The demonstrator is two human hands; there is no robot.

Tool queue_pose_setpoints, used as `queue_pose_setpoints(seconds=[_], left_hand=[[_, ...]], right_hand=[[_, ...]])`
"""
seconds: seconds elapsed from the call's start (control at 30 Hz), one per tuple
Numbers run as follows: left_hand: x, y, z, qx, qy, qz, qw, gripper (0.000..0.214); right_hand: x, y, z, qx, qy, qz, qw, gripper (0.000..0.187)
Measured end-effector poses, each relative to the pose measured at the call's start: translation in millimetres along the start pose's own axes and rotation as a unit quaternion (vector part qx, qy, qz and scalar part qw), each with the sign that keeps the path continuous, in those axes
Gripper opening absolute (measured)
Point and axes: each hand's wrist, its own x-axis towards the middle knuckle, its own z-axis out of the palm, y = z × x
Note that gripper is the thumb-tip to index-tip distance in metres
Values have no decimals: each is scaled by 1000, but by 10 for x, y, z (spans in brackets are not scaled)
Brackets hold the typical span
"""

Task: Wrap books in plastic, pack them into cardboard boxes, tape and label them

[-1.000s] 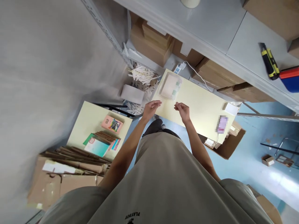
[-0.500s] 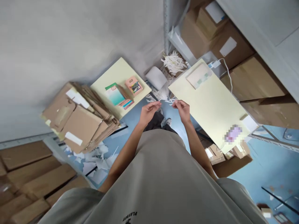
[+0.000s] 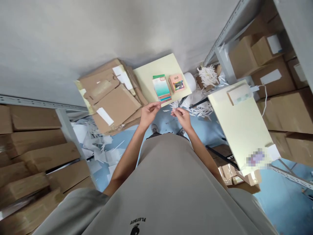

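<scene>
My left hand (image 3: 150, 115) is held in the air before my body, close to the front edge of the smaller cream table. Its fingers stretch out to the right, and nothing shows in them. Level with it, my right hand (image 3: 181, 117) has its fingers curled in towards the thumb, with no object visible there. A gap separates the two hands. Just beyond them on the table (image 3: 146, 73) lie a stack of green-and-white booklets or packs (image 3: 161, 87) and a pink box with a picture on its front (image 3: 177, 83).
Flattened cardboard boxes (image 3: 117, 102) are piled left of the booklets. At right stands a longer cream table (image 3: 241, 122) with a flat packet (image 3: 239, 93). Shelves of cartons (image 3: 61, 150) flank both sides. Shredded paper (image 3: 207, 75) and paper scraps litter the blue floor.
The view has turned and shifted, so the small table with the booklets and box now lies straight ahead, nearer my hands. The longer table has swung right. Both hands stay raised and apart.
</scene>
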Motion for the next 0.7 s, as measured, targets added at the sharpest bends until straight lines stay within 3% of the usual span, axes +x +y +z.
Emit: queue_pose_setpoints(seconds=[0.1, 0.2, 0.27, 0.33, 0.4, 0.5, 0.7], left_hand=[[30, -130, -799, 38, 44, 11, 998, 59], [68, -298, -1616, 116, 94, 11, 989, 53], [75, -422, -2086, 198, 124, 7, 972, 49], [54, -551, -2439, 281, 132, 6, 950, 48], [0, -679, -2654, 325, 106, 0, 940, 53], [-111, -827, -2746, 328, 40, -23, 944, 58], [-175, -822, -2766, 308, 49, -13, 950, 49]], right_hand=[[100, 136, 776, 24, -61, 43, 997, 67], [181, 314, 1511, 64, -104, 157, 980, 44], [217, 433, 1913, 92, -96, 249, 959, 27], [238, 535, 2214, 113, -62, 322, 938, 19], [248, 610, 2414, 133, -28, 363, 922, 18], [251, 677, 2586, 151, -7, 372, 916, 17], [245, 699, 2890, 76, 24, 298, 951, 25]])
